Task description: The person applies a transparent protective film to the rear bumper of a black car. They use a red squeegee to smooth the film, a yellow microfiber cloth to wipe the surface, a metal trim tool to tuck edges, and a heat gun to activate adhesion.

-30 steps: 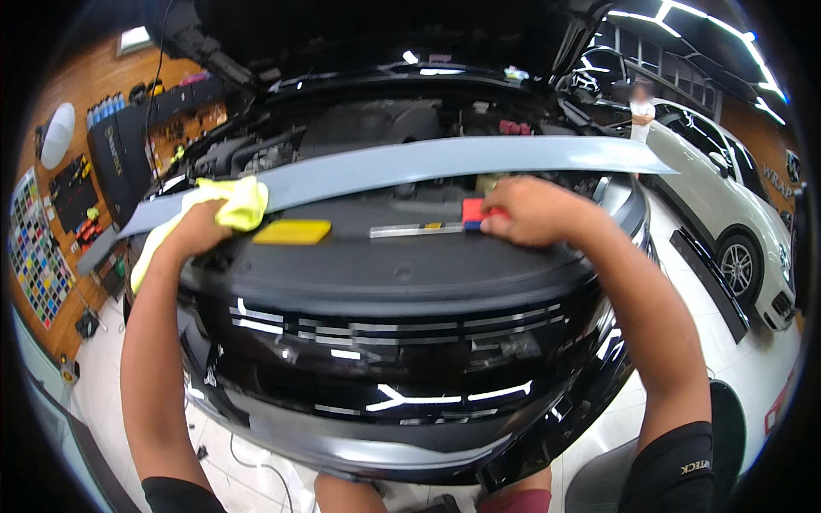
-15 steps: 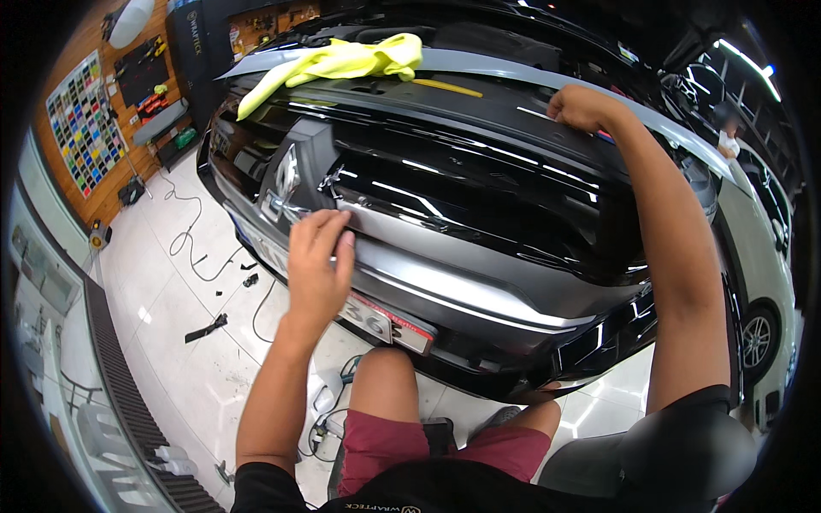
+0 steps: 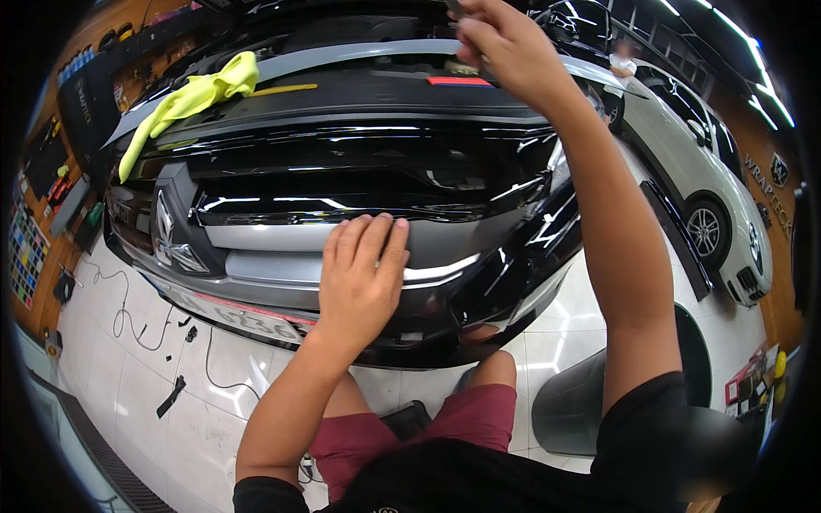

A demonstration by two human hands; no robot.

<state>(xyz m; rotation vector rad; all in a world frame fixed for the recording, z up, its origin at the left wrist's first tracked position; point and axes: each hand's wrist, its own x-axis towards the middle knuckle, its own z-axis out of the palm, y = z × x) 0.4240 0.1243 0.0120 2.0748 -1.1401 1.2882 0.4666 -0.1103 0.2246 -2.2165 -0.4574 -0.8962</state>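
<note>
Cloth (image 3: 192,96) and yellow card (image 3: 284,89) lie on the panel (image 3: 368,98), probably for reach; the left hand (image 3: 361,272), fingers slightly spread, rests on the grille (image 3: 342,184), perhaps for balance; near the red card (image 3: 462,82), the right hand's (image 3: 505,38) fingers pinch a tool (image 3: 456,8) (dark, cropped).

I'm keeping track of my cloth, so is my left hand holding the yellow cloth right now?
No, the left hand rests on the silver grille trim, and the yellow cloth lies apart from it.
</note>
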